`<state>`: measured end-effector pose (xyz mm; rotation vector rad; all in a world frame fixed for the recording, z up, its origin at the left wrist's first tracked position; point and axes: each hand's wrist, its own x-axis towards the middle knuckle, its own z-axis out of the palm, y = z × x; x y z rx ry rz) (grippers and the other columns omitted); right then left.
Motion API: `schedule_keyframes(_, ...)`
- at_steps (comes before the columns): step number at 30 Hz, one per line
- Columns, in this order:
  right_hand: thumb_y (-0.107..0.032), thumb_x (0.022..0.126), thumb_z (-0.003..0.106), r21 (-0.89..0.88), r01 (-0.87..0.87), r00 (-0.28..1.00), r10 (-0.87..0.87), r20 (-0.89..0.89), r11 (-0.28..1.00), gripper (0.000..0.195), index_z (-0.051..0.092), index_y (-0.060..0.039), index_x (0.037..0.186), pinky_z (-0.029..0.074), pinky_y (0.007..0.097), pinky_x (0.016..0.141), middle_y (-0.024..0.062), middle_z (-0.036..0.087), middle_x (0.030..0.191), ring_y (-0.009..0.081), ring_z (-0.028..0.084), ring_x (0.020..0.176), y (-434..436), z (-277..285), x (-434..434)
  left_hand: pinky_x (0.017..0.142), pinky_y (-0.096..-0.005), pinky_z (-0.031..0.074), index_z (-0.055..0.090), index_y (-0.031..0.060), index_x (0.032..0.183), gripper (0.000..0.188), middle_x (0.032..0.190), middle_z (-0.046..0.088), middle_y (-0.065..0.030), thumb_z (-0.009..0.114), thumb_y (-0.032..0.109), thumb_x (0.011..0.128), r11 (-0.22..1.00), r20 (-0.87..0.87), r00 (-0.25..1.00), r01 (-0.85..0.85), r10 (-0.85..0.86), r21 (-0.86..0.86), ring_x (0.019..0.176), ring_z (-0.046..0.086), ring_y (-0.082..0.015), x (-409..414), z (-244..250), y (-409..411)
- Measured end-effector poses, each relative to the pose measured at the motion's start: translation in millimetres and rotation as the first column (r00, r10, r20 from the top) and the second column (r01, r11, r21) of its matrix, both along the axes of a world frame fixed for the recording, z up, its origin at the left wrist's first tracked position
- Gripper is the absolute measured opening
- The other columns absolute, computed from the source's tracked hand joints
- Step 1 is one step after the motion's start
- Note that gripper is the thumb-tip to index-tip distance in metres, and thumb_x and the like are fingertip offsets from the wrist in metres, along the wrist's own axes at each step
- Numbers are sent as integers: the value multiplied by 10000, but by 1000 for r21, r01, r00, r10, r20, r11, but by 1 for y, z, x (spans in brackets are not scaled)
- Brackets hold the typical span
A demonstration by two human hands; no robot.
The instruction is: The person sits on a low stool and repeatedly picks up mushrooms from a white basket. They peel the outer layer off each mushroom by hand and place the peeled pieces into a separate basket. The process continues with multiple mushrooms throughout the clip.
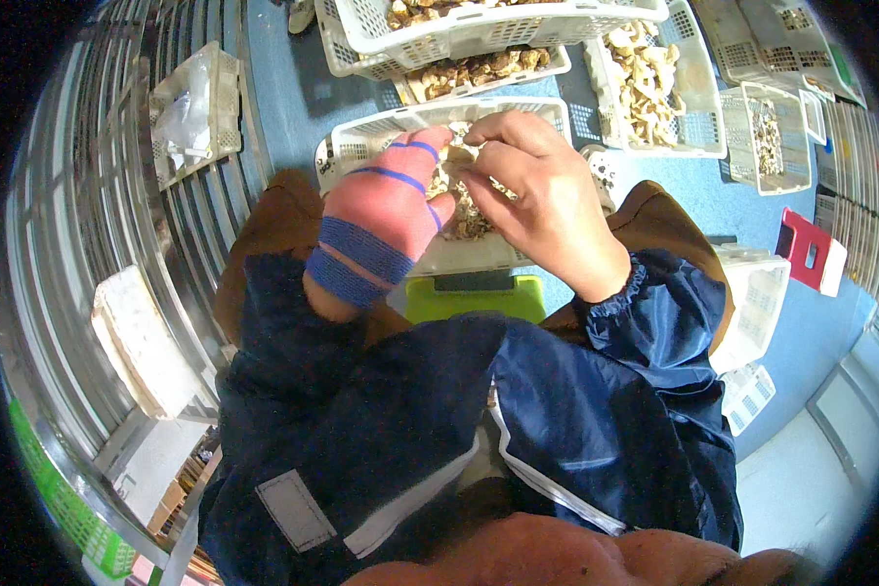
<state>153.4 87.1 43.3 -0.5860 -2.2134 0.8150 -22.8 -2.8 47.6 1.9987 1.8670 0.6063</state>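
My left hand, in a pink glove or wrap with blue bands, is over a white plastic basket. Bare, my right hand faces it from the other side. Between the fingertips of both hands is a small pale piece of dried mushroom, partly hidden by the fingers. Below them, small mushroom bits lie in the basket.
Stacked white crates of brownish mushrooms stand beyond. At the right are a crate of pale mushroom slices and a red-and-white stool. A metal slatted rack runs along the left. A lime-green plastic item sits before me.
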Motion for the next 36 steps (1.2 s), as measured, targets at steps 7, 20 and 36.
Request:
schedule_keyframes(7,-125,711,686,158,-2,996,-11,85,987,169,609,-42,836,496,404,715,99,580,828,299,580,765,-7,-6,-6,773,-425,558,536,57,1320,564,1166,638,-148,706,139,788,999,-71,997,32,-29,43,947,657,-348,3,-1,0)
schedule_keyframes(20,-141,881,692,-661,94,995,-77,56,745,192,623,6,778,453,329,574,81,598,656,130,567,625,13,-20,17,819,-421,544,499,139,1428,697,1106,680,-157,756,115,781,993,164,986,39,-19,-115,1001,660,-351,-4,5,5)
schedule_keyframes(36,-105,818,780,-421,-115,981,37,-189,900,136,671,-28,791,497,358,827,112,660,920,256,644,926,15,27,28,1039,-344,476,490,96,1440,765,1326,624,-99,665,-133,730,997,635,772,-29,-25,74,1221,610,-261,-3,-5,9)
